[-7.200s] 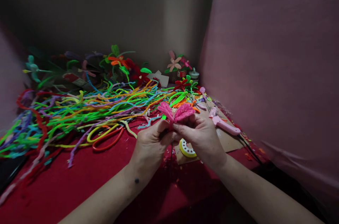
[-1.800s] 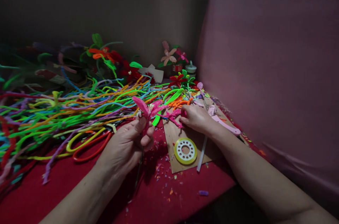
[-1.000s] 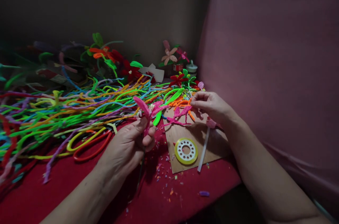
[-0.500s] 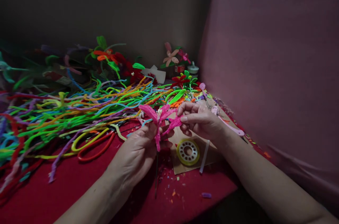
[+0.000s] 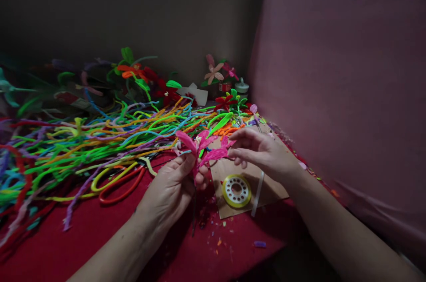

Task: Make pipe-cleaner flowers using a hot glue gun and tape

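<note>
The left hand (image 5: 169, 186) pinches a pink pipe-cleaner flower (image 5: 187, 141); right hand (image 5: 269, 153) fingers narrow at its petals (image 5: 214, 154), grip unclear. Loose pinching could skew them.

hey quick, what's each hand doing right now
Left hand: closed on the pink flower.
Right hand: fingers curled at the flower's petals; whether it grips them can't be told.

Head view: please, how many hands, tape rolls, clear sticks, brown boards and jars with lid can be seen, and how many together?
Hands: 2 (left hand, right hand)
Tape roll: 1
Clear stick: 1
Brown board: 1
Jar with lid: 1
Total: 6
</note>
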A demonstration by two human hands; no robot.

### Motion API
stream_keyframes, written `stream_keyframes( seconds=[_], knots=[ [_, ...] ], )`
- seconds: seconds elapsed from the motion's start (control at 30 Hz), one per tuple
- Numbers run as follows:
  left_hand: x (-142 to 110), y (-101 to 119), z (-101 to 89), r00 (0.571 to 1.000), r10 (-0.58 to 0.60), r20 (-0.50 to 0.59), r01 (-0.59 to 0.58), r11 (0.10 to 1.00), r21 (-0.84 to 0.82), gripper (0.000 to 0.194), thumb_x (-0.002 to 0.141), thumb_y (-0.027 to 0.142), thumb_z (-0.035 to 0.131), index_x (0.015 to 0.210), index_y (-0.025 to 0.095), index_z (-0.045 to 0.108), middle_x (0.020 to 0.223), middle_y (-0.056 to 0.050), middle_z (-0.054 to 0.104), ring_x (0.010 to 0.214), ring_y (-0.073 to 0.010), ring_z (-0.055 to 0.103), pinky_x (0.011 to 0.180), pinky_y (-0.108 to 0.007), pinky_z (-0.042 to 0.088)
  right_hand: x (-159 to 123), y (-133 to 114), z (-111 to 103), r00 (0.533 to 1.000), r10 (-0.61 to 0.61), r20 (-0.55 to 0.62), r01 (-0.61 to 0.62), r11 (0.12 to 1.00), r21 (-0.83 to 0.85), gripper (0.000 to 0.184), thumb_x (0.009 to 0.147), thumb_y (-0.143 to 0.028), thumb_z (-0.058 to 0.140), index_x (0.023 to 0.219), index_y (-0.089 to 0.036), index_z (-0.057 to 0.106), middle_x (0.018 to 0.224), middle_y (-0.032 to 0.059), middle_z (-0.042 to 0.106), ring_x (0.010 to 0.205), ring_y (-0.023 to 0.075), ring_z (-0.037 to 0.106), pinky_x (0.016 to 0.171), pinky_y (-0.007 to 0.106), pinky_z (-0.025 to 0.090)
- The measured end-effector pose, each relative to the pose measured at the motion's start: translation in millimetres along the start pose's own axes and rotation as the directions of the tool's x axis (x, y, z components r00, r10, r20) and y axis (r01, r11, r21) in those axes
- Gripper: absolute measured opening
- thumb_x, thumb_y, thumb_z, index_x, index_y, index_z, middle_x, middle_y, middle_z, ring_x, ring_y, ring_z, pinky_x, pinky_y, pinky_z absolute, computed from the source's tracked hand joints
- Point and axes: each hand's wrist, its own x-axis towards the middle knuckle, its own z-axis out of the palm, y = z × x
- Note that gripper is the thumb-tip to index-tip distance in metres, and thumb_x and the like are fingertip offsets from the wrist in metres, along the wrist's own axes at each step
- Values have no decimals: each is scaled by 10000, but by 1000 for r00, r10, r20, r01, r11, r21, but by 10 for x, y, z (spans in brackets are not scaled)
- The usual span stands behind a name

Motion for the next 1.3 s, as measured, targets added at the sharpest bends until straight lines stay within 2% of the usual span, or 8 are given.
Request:
stream_keyframes(
  seconds=[0.07,0.17,0.27,0.4,0.67,0.9,1.07,1.3],
  knots=[
    [-2,5,-7,1000,-1,0,1,1000,-10,195,676,274,753,645,132,623,575,-10,625,454,-66,519,470,-173,479,-169,32,-153,984,-134,-115,81,921,-380,247,813,-248,532,1052,-186,527,880,60,622,757,156,603,653,290,496],
    [-10,8,-12,1000,-18,-1,18,1000,-14,195,681,280,749,647,132,627,577,-15,629,453,-65,524,457,-160,466,-443,166,-415,964,-223,-143,-3,529,-848,340,817,-227,503,1153,-174,518,1087,128,592,1001,254,552,822,395,467],
    [-19,3,-8,1000,-16,-4,16,1000,-7,167,700,270,736,678,138,635,590,-19,634,468,-66,535,459,-151,460,-625,327,-598,977,-137,-166,-132,226,-965,406,814,-216,472,1211,-132,491,1137,171,577,950,293,546,815,452,460],
    [-23,-1,17,1000,2,-13,-2,999,32,195,705,285,732,664,124,630,598,-21,628,474,-61,530,459,-143,450,-624,475,-649,973,-86,-214,-203,122,-972,447,783,-147,444,1225,-95,489,1153,182,568,960,291,553,847,419,464],
    [-30,17,43,1000,22,-22,-20,996,91,256,691,329,739,674,116,598,592,-28,627,453,-60,516,434,-140,426,-508,593,-644,875,-142,-464,-394,352,-849,619,693,-136,486,1294,-8,416,1082,226,607,995,329,592,859,450,469],
    [-34,15,49,999,39,-36,-36,996,76,260,673,305,757,716,131,569,592,-11,611,457,-63,517,442,-146,424,-675,83,-357,824,-38,-566,-120,963,-240,499,668,-299,665,1150,-200,578,1055,130,657,930,299,620,730,411,517],
    [-55,24,68,997,72,-34,-69,994,79,245,693,303,742,754,136,574,610,-14,625,465,-67,524,440,-147,426,-675,-102,-89,883,68,-464,54,968,245,358,670,-251,677,1027,-245,641,830,60,680,671,197,611,562,306,500],
    [-36,28,41,994,87,-63,-83,994,77,250,676,291,756,751,123,586,598,-14,626,467,-68,534,468,-152,447,-779,-2,59,990,-76,-121,54,984,-171,176,801,-279,606,951,-276,698,716,49,684,600,204,617,515,297,510]
  ],
)
